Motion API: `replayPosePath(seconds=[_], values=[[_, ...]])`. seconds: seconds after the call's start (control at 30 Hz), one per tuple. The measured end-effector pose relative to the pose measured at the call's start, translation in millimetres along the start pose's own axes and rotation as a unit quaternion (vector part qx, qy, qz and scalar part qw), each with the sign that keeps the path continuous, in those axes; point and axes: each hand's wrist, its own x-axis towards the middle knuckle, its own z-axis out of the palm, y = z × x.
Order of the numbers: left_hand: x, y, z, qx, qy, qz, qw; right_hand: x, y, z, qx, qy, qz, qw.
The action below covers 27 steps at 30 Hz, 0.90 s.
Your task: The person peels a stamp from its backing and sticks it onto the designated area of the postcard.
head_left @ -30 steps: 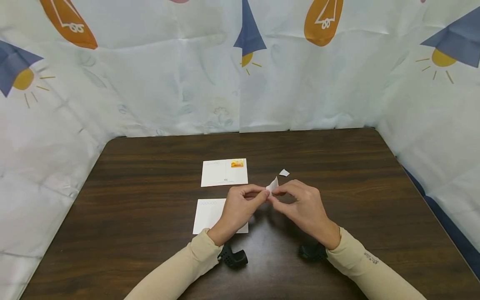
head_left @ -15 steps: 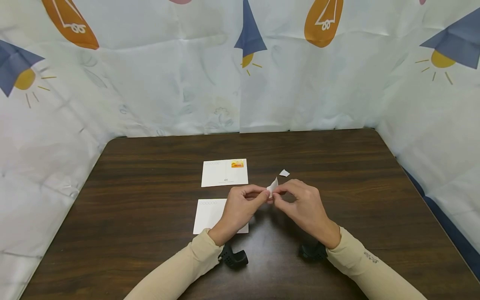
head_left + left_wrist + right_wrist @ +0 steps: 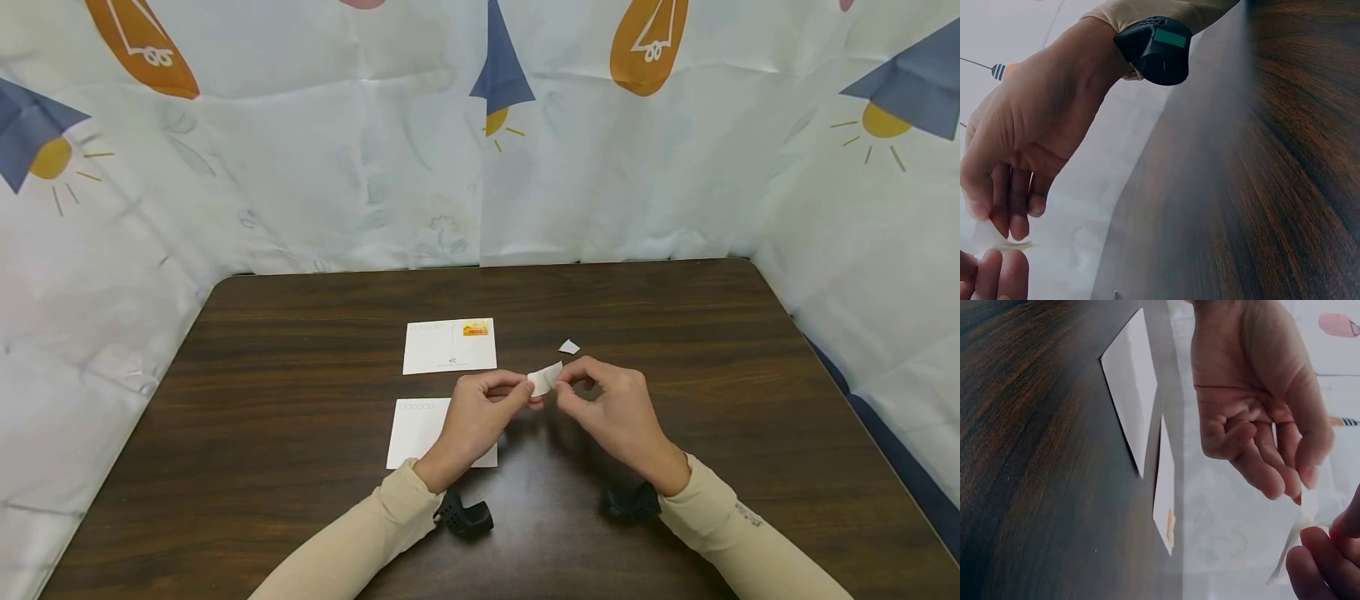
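Note:
A small, slightly curved piece of white paper [image 3: 545, 379] is stretched between my two hands above the table. My left hand [image 3: 480, 412] pinches its left end between thumb and forefinger. At the right end, my right hand [image 3: 611, 408] pinches the edge with thumb and fingertips. In the right wrist view the paper [image 3: 1291, 544] looks like a thin strip, partly hidden by fingertips. Below my left hand lies a white postcard [image 3: 416, 429], partly covered. Behind it is another postcard [image 3: 427, 350] with an orange and yellow stamp [image 3: 475, 328] in its upper right corner.
A small white paper scrap [image 3: 569, 347] lies on the dark wooden table [image 3: 285, 417], just beyond my right hand. White patterned cloth [image 3: 360, 183] hangs around the table's back and sides. Black wrist devices [image 3: 467, 515] sit below both wrists.
The paper has turned from upright and narrow to a wider, flatter view between the hands. My right hand has shifted slightly right; the left has stayed nearly still.

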Motion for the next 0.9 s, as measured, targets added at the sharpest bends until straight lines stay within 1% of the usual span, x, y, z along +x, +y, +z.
replayPosePath(seconds=[0.23, 0.47, 0.63, 0.9], values=[[0.7, -1.7, -2.8, 0.004, 0.005, -0.004, 1.0000, 0.8, 2, -4, 0.042, -0.005, 0.046, 0.9980], [0.5, -1.1, -5.4, 0.010, 0.009, -0.004, 0.9999, 1.5, 3, -11, 0.097, -0.018, 0.106, 0.9895], [0.1, -1.2, -7.3, 0.013, 0.012, -0.007, 0.9998, 1.7, 5, -15, 0.113, -0.015, 0.126, 0.9855], [-0.4, -2.3, -10.6, 0.018, 0.015, -0.002, 0.9997, 0.9, 9, -23, 0.125, -0.017, 0.152, 0.9803]])
